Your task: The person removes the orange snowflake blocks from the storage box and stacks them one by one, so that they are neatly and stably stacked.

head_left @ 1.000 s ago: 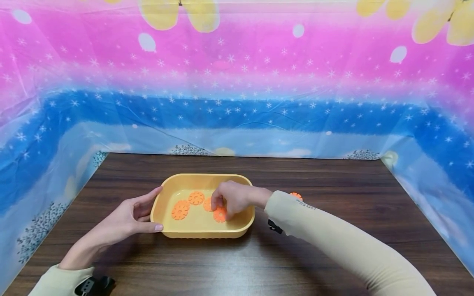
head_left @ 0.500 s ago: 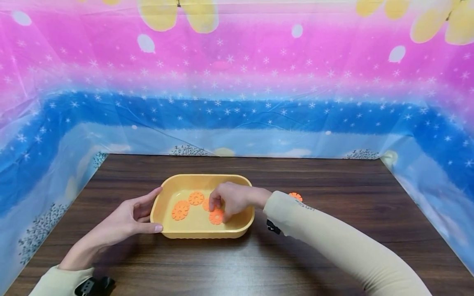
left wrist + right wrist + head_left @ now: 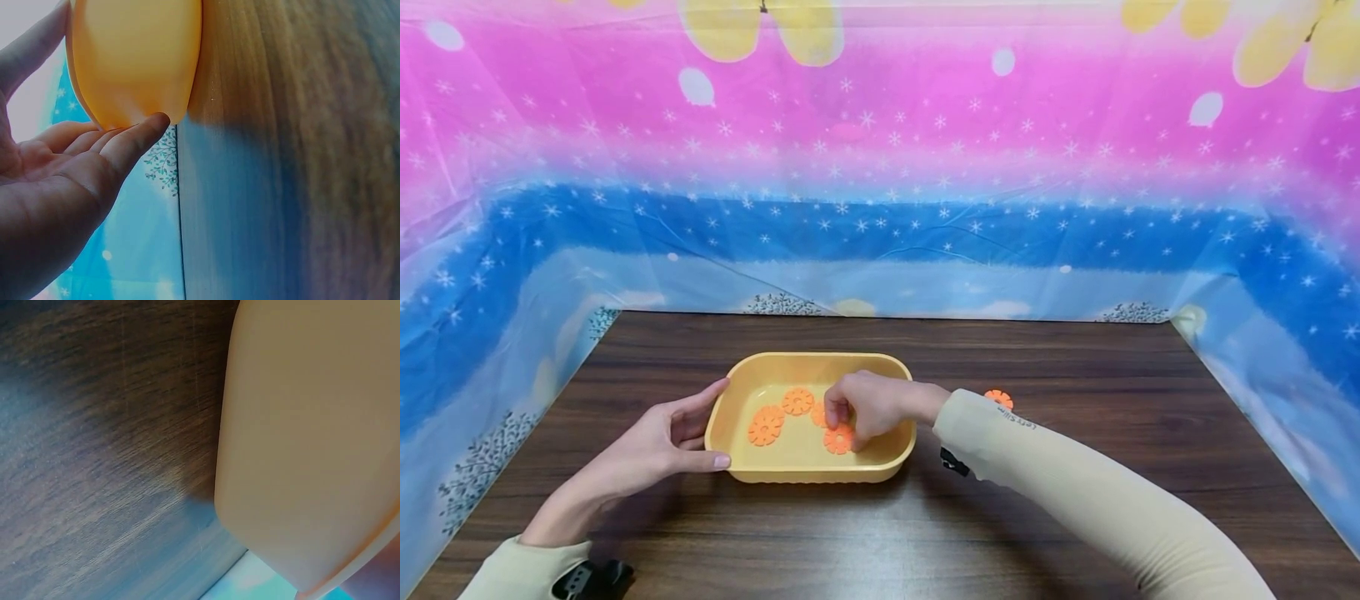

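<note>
A yellow plastic tray (image 3: pixel 808 475) with rounded corners sits on the table and holds several orange notched plastic discs. My left hand (image 3: pixel 658 437) grips its left end, thumb at the near corner and forefinger at the far one; the left wrist view shows the thumb (image 3: pixel 147 131) against the tray's wall. Inside the tray, toward the right, my right hand (image 3: pixel 868 408) pinches an orange notched disc (image 3: pixel 838 439). Another disc (image 3: pixel 820 414) is partly hidden behind its fingers. To the left lie a disc (image 3: pixel 797 402) and overlapping discs (image 3: pixel 765 426). The tray's wall (image 3: pixel 312 437) fills much of the right wrist view.
Beyond the right sleeve (image 3: pixel 1045 450), which partly covers it, one more orange disc (image 3: pixel 998 399) lies on the dark wood table (image 3: pixel 1075 358). A pink and blue patterned cloth (image 3: pixel 880 225) hangs behind the table and along both sides.
My right hand has shifted slightly left and toward me within the tray, and the pinched disc has moved with it. The left hand and the tray stay in place.
</note>
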Demonstrator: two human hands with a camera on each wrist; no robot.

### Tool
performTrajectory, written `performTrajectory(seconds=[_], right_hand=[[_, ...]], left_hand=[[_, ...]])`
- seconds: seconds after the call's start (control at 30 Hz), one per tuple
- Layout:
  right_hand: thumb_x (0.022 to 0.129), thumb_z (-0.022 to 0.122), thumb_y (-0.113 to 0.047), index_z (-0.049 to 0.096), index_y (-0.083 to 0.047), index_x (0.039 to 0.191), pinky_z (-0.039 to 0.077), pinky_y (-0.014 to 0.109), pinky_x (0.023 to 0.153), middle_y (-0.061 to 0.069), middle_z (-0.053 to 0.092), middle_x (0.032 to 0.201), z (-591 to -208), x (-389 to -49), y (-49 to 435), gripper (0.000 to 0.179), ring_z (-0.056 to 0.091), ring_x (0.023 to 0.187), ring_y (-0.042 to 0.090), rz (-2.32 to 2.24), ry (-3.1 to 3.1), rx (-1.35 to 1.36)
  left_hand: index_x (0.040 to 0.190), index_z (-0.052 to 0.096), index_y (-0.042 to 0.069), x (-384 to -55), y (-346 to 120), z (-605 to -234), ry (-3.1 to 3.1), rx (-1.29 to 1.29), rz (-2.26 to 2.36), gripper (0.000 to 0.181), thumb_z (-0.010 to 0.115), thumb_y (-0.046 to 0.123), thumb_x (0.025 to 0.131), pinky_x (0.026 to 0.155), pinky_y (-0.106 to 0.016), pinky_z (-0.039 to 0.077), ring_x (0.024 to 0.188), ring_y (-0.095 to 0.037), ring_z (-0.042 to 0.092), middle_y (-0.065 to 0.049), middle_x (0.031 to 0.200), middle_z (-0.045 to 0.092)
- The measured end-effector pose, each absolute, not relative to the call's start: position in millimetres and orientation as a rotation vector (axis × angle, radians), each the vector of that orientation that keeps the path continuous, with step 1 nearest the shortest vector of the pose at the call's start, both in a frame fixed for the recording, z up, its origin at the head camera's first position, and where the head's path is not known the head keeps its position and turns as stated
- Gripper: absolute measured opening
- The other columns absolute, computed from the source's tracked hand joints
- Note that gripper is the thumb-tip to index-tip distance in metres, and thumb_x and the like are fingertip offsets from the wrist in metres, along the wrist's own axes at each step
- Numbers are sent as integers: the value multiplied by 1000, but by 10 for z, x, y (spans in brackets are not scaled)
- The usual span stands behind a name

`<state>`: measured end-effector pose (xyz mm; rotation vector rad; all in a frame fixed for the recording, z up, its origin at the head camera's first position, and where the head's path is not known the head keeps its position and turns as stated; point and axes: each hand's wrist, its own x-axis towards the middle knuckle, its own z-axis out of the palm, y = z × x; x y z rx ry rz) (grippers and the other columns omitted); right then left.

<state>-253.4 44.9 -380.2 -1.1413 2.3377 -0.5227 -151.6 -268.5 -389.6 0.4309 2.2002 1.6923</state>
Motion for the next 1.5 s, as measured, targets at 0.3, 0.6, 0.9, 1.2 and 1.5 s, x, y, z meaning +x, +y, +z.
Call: performTrajectory(seconds=[0.3, 0.6, 0.9, 1.2, 1.5], right_hand=[[77, 93, -1, 71, -12, 103, 48, 24, 80, -1, 65, 95, -3807, -2531, 451, 36, 55, 88, 14, -486, 2366, -1135], [78, 93, -2, 71, -14, 103, 48, 24, 78, -1, 65, 93, -3788, -2516, 453, 36, 55, 87, 14, -483, 2369, -1137], [77, 94, -3, 62, -14, 98, 45, 25, 74, 0, 61, 91, -3791, -2516, 444, 40, 54, 84, 15, -486, 2370, -1134], [77, 93, 0, 65, -14, 107, 50, 25, 77, 0, 65, 95, -3764, -2515, 474, 43, 58, 86, 14, -520, 2336, -1150], [80, 90, 1, 74, -11, 109, 53, 24, 78, -1, 69, 96, -3747, -2523, 490, 35, 62, 86, 14, -593, 2324, -1179]], left_hand=[[168, 14, 2, -1520, -2681, -3902, 2204, 432, 1695, 104, 83, 5, 91, 101, -30, 53, 149, -46, 32, -28, 170, 16], [168, 15, 2, -1516, -2679, -3902, 2220, 422, 1691, 104, 84, 5, 90, 102, -29, 52, 149, -46, 32, -27, 170, 17], [168, 14, 2, -1516, -2686, -3903, 2211, 423, 1689, 104, 84, 6, 91, 102, -30, 52, 149, -47, 31, -28, 170, 16], [168, 12, 2, -1519, -2686, -3907, 2173, 449, 1717, 104, 82, 4, 91, 100, -29, 54, 148, -46, 33, -28, 170, 15], [168, 13, 1, -1517, -2690, -3912, 2185, 447, 1714, 104, 83, 4, 91, 100, -28, 54, 147, -45, 35, -28, 170, 17]])
